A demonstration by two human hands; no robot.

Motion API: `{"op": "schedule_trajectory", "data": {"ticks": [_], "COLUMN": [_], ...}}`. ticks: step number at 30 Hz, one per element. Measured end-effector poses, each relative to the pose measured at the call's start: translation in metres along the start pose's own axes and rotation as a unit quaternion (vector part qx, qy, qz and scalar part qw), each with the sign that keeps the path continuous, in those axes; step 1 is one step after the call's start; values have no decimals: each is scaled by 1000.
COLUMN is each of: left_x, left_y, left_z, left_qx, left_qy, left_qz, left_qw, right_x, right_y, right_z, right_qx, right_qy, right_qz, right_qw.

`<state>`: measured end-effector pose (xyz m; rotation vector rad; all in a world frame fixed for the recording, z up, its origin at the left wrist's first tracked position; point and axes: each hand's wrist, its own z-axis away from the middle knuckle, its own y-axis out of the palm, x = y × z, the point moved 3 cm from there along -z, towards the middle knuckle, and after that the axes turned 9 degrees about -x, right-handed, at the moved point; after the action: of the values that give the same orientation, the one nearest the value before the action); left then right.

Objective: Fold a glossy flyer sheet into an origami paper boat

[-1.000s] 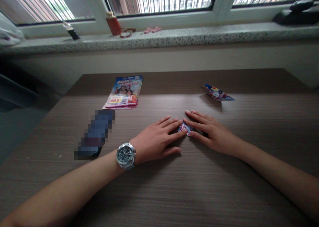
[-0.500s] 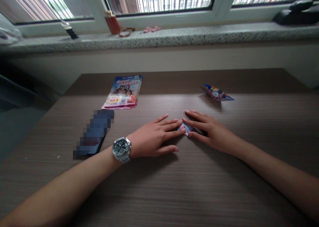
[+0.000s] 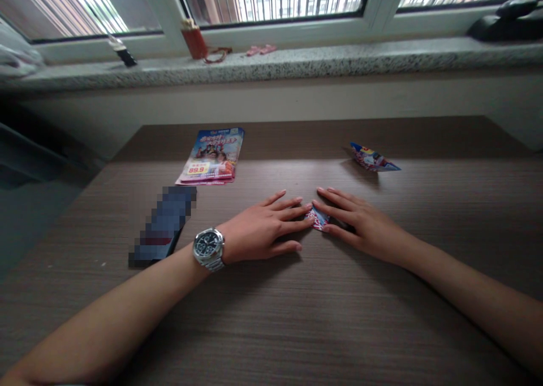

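Observation:
A small folded piece of printed paper, blue, white and red, lies flat on the table between my hands. My left hand, with a metal watch on its wrist, rests palm down with fingers spread, two fingertips on the paper's left side. From the right, my right hand lies with its fingers stretched out, fingertips touching the paper's right edge. The fingers cover part of the paper. Beyond my right hand stands a folded paper boat in similar print.
A stack of printed flyers lies at the back left of the wooden table. Nearer sits a blurred-out dark phone-like object. On the stone windowsill are a red container, pink items and a black object.
My left fingertips have shifted slightly up and left, so a little more of the folded paper shows. My right hand stays nearly still; the whole view has shifted slightly.

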<state>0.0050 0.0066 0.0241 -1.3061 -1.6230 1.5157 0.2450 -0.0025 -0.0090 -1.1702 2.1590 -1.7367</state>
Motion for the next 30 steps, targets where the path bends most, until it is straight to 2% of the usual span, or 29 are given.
{"op": "schedule_trajectory", "data": {"ticks": [7, 13, 22, 30], "left_x": [-1, -2, -3, -2], "left_y": [-1, 0, 0, 1], "left_z": [-1, -2, -1, -1], "left_qx": [-8, -17, -15, -27], "left_qy": [-10, -17, -15, -15], "left_qz": [-18, -20, -24, -15], "left_qw": [1000, 1000, 999, 999], "right_x": [0, -3, -1, 8], "right_y": [0, -3, -6, -5], "right_z": [6, 12, 8, 1], "right_qx": [45, 54, 24, -26], "right_qy": [-24, -28, -23, 18], "right_qz": [52, 64, 56, 42], "right_qw": [997, 996, 998, 999]}}
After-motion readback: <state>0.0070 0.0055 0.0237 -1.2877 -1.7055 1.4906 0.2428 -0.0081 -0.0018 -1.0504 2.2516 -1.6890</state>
